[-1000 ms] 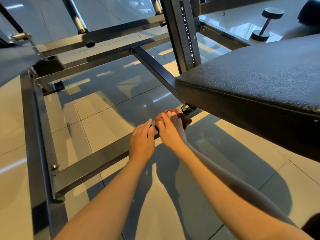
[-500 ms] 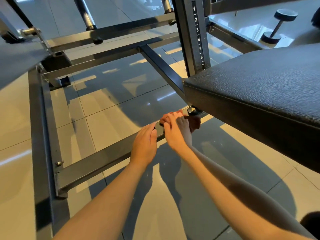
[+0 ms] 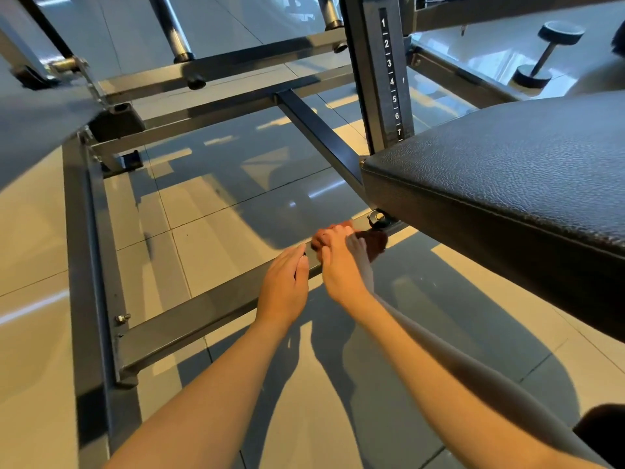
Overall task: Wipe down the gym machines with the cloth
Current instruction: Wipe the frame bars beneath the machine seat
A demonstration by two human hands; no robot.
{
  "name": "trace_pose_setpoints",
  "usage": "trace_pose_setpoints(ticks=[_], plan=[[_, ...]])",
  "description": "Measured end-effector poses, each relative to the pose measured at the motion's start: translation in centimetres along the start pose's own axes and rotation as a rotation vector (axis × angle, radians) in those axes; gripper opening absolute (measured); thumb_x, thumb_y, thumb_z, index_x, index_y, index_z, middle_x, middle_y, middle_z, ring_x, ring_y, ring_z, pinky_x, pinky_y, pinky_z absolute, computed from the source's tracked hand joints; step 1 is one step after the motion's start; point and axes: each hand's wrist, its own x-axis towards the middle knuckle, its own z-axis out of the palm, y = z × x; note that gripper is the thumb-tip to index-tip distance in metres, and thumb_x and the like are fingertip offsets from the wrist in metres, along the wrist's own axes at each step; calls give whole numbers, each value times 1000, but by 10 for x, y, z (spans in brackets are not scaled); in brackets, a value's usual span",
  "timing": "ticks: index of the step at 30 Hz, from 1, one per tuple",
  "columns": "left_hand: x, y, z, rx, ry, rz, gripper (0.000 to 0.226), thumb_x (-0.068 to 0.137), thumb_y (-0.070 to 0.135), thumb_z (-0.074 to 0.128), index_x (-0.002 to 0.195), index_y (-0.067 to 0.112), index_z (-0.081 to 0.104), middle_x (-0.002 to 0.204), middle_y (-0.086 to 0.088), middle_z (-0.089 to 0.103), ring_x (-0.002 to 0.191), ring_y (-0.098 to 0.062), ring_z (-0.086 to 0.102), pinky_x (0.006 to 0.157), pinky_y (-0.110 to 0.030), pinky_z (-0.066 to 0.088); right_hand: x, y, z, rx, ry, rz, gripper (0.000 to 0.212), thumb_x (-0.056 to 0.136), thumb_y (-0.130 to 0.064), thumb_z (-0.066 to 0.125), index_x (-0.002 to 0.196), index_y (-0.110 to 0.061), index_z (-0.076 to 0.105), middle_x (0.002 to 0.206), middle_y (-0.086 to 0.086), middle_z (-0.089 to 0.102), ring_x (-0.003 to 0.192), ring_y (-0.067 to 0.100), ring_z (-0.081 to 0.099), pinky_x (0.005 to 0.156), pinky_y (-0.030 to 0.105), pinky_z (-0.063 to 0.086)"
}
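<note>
My hands barely shift: right hand (image 3: pixel 340 265) grips one reddish cloth (image 3: pixel 374 240) on the frame bar (image 3: pixel 203 309); left hand (image 3: pixel 284 286) lies flat, fingers straight. One post (image 3: pixel 392 79) reads 1 to 7.

Glossy sunlit tiled floor (image 3: pixel 216 258), dumbbell (image 3: pixel 547 56) beyond

A grey square-tube steel bar (image 3: pixel 203 309) lies on the glossy tiled floor (image 3: pixel 220 211), running from near left to under the black textured padded seat (image 3: pixel 507 184) at right. On it the left grip (image 3: pixel 284 286) rests just left of the right grip (image 3: pixel 338 262), which holds a reddish-brown cloth (image 3: pixel 373 240) beside a steel bolt (image 3: pixel 377 217). Behind the seat stands a grey numbered steel post (image 3: pixel 389 72); further back on the right, a black dumbbell (image 3: pixel 544 55) lies on the floor.
</note>
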Motion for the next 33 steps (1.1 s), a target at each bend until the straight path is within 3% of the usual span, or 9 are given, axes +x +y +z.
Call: trace_pose_setpoints(ticks=[3, 10, 15, 19, 22, 25, 28, 30, 33], plan=[[-3, 5, 0, -20, 22, 8, 40, 110, 21, 34, 147, 19, 52, 135, 18, 48, 121, 15, 32, 90, 10, 17, -26, -26, 8, 157, 72, -120, 32, 102, -13, 47, 131, -7, 60, 135, 11, 57, 130, 25, 47, 115, 36, 31], [-2, 0, 0, 32, -54, -12, 44, 111, 27, 31, 152, 18, 44, 158, 2, 42, 148, -10, 29, 112, -14, 17, -38, -14, -14, 456, 27, -190, 25, 101, -4, 44, 117, -3, 63, 117, 4, 61, 111, 12, 57, 100, 45, 46], [-4, -3, -3, 26, -99, -21, 45, 111, 30, 31, 154, 21, 41, 159, 6, 40, 148, -7, 29, 111, -15, 19, 15, 27, -23, -22, -76, 123, 40, 104, -22, 52, 140, -8, 45, 145, 11, 50, 140, 24, 41, 120, 40, 26], [-3, 1, -2, -85, -22, -44, 42, 110, 26, 35, 149, 19, 48, 153, 4, 48, 143, -10, 38, 110, -16, 24, -10, -26, 3, 202, 102, -50, 22, 101, -25, 46, 116, -23, 62, 107, -6, 60, 107, 16, 55, 102, 39, 43], [-5, 0, -4, -142, 18, -75, 42, 109, 27, 37, 148, 20, 50, 152, 3, 50, 142, -11, 41, 114, -22, 30, -22, -33, 5, 152, 98, -156, 20, 102, -21, 46, 117, -17, 60, 104, -2, 59, 101, 17, 52, 96, 40, 44], [-4, -2, -5, -70, -45, -43, 43, 110, 28, 35, 151, 20, 46, 155, 3, 45, 145, -10, 36, 110, -16, 24, -1, -6, -5, 203, 52, -155, 24, 101, -15, 50, 120, -9, 64, 112, 10, 66, 107, 24, 60, 95, 42, 48], [-5, -2, -3, -45, -84, -42, 45, 111, 30, 32, 153, 20, 42, 158, 4, 42, 146, -8, 32, 108, -13, 20, 27, 32, -9, -32, -73, 126, 33, 103, -23, 55, 131, -5, 52, 131, 15, 58, 129, 29, 53, 112, 42, 40], [-6, 1, -2, -68, -59, -47, 44, 111, 28, 32, 153, 20, 43, 157, 5, 42, 143, -4, 33, 107, -9, 20, 19, 24, 1, -121, -57, 102, 41, 105, -26, 50, 140, -7, 46, 139, 13, 53, 134, 26, 46, 117, 40, 33], [-7, 4, 0, -69, -17, 4, 43, 110, 24, 33, 151, 18, 45, 152, 3, 47, 131, 4, 34, 97, 6, 17, -15, -19, 11, 133, 123, -46, 22, 104, -24, 46, 123, -21, 58, 114, -2, 58, 108, 16, 52, 101, 30, 42]])
